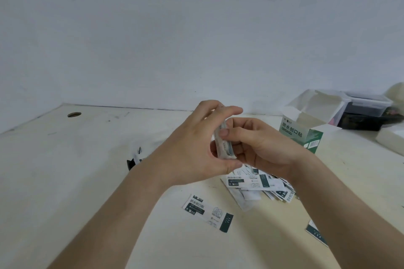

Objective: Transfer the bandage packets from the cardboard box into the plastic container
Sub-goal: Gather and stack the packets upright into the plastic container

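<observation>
Both hands meet above the table's middle around a small stack of bandage packets [223,142], held on edge. My left hand [192,148] cups the stack from the left, thumb under it and fingers over its top. My right hand [258,144] pinches the stack from the right, thumb on its near face. Below them lies a loose pile of white and green packets [255,185]. One single packet [207,213] lies flat nearer me. The open green and white cardboard box [306,131] stands behind my right hand. A clear plastic container [367,102] sits at the far right.
A pale table [65,170] runs to a white wall, with a round cable hole [74,114] at the back left. A small black and white item [134,159] lies left of my left forearm. Another packet [314,232] lies by my right forearm. White objects crowd the far right edge.
</observation>
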Tool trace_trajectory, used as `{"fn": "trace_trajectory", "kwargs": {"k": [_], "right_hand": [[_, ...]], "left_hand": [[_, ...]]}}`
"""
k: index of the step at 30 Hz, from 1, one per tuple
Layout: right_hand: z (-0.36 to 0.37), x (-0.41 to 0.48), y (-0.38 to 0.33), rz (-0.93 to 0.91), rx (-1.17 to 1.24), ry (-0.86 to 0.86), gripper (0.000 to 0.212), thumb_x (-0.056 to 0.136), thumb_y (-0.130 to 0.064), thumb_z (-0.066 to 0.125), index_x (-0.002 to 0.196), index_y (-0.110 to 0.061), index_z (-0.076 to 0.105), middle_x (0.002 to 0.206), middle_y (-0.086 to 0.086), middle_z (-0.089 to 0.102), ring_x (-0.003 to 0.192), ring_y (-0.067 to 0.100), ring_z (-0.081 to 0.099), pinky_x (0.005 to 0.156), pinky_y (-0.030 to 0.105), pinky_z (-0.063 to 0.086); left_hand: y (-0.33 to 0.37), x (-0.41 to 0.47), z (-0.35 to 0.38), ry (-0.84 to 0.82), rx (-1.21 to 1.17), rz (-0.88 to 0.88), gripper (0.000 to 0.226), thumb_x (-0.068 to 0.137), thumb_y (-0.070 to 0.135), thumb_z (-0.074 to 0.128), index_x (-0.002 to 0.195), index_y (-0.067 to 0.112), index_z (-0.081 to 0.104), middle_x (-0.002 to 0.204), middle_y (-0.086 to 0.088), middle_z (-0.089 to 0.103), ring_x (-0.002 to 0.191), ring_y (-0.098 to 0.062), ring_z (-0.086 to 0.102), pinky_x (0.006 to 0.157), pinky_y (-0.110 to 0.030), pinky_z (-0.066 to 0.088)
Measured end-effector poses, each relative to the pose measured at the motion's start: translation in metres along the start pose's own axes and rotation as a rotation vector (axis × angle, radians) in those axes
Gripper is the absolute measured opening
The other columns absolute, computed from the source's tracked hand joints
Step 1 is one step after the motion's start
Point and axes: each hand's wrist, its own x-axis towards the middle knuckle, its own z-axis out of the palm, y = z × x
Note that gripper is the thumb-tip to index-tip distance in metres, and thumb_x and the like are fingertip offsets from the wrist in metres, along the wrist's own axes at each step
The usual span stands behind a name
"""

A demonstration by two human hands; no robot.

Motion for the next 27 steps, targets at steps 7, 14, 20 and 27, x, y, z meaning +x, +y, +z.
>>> {"fn": "trace_trajectory", "kwargs": {"k": [7,14,20,27], "right_hand": [[0.026,0.037,-0.022,-0.010,-0.230,0.075,0.018,0.087,-0.015,0.068,0.077,-0.015,0.053,0.094,0.017,0.074,0.080,0.031,0.062,0.056,0.022,0.046],[0.058,0.085,-0.030,0.210,-0.964,-0.005,0.021,0.081,-0.030,0.074,0.089,-0.016,0.061,0.067,-0.002,0.063,0.047,0.010,0.055,0.047,0.017,0.046],[0.076,0.117,0.003,0.352,-1.209,-0.101,0.034,0.080,-0.028,0.072,0.103,-0.003,0.067,0.077,0.003,0.063,0.059,0.017,0.059,0.061,0.027,0.057],[0.085,0.131,0.020,0.347,-1.206,-0.082,0.023,0.084,-0.030,0.070,0.089,-0.011,0.058,0.065,-0.001,0.053,0.049,0.014,0.050,0.049,0.020,0.042]], "left_hand": [[-0.043,-0.022,-0.058,0.189,-0.049,-0.213,0.058,0.078,0.024,0.076,0.124,0.047,0.050,0.124,0.021,0.053,0.102,0.007,0.054,0.086,-0.019,0.048],[-0.078,-0.053,-0.070,-0.163,0.408,-0.478,0.016,0.086,0.045,0.055,0.080,0.043,0.070,0.086,0.010,0.049,0.075,-0.005,0.054,0.075,-0.026,0.043],[-0.096,-0.061,-0.062,-0.218,0.464,-0.511,0.054,0.087,0.059,0.026,0.082,0.027,0.069,0.086,0.003,0.056,0.082,-0.002,0.050,0.080,-0.033,0.048],[-0.105,-0.061,-0.056,-0.286,0.463,-0.430,0.051,0.095,0.044,0.023,0.083,0.025,0.069,0.094,0.013,0.062,0.092,-0.001,0.035,0.080,-0.028,0.044]]}}
